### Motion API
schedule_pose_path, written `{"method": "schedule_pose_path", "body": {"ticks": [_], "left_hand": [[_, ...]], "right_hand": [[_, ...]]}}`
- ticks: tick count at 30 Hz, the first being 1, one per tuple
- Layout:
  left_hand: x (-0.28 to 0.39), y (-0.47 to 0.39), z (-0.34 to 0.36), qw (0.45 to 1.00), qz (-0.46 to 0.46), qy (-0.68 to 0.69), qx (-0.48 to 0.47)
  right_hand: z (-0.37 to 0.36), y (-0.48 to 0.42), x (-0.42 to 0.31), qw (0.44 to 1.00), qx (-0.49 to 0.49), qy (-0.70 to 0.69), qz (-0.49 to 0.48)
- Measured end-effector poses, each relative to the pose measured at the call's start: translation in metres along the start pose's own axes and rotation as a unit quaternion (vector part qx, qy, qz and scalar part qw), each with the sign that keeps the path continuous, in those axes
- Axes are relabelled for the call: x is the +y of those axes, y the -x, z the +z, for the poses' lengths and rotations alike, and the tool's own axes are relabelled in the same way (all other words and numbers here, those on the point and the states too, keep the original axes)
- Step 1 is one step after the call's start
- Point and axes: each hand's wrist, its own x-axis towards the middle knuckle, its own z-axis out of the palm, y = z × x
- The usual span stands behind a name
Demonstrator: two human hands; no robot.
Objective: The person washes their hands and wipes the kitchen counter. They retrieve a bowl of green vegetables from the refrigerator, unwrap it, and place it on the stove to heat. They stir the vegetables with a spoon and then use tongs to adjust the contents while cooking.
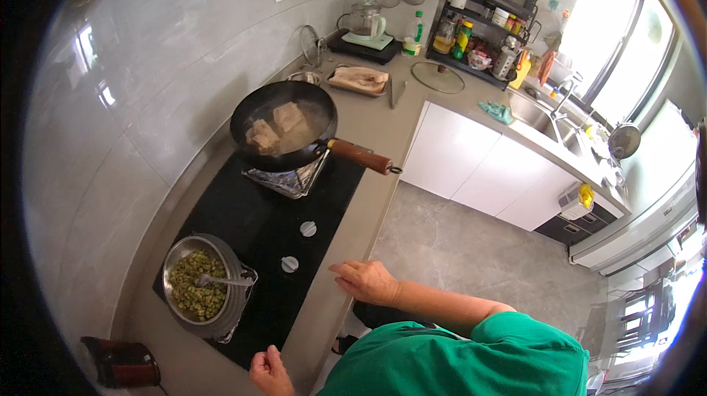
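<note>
My right hand (365,281) hovers by the front edge of the counter (353,230), fingers loosely bent and apart, holding nothing. My left hand (270,371) is lower in the picture near the hob's corner, its fingers curled in with nothing visible in them. Before me is a black glass gas hob (270,230). On its far burner a black wok (243,155) with a wooden handle (362,157) holds two pieces of meat (289,117) in some liquid. A steel pot (171,263) on the near burner contains chopped green food (193,291) with a spoon (223,280) in it.
Two knobs (307,228) sit along the hob's front. Beyond the wok are a metal tray with a meat slab (359,79), tongs (397,94), a glass lid (439,77) and a spice rack (480,15). A dark red appliance (127,364) stands lower left; the sink (530,111) is far right.
</note>
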Motion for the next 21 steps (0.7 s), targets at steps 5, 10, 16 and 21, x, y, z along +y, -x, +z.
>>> {"method": "schedule_pose_path", "body": {"ticks": [5,10,16,21], "left_hand": [[-0.009,-0.003,0.046,0.985,0.169,-0.029,0.039],[-0.021,-0.036,0.119,0.985,0.17,-0.024,0.0],[0.081,-0.028,0.182,0.989,0.136,0.016,-0.049],[0.089,-0.027,0.234,0.987,0.064,0.134,-0.068]], "right_hand": [[-0.04,0.014,0.069,0.994,0.055,0.046,0.088],[-0.088,-0.025,0.156,0.976,0.161,0.039,0.141],[-0.146,-0.082,0.29,0.946,0.192,0.018,0.261],[-0.175,-0.134,0.394,0.93,0.19,0.101,0.298]]}}
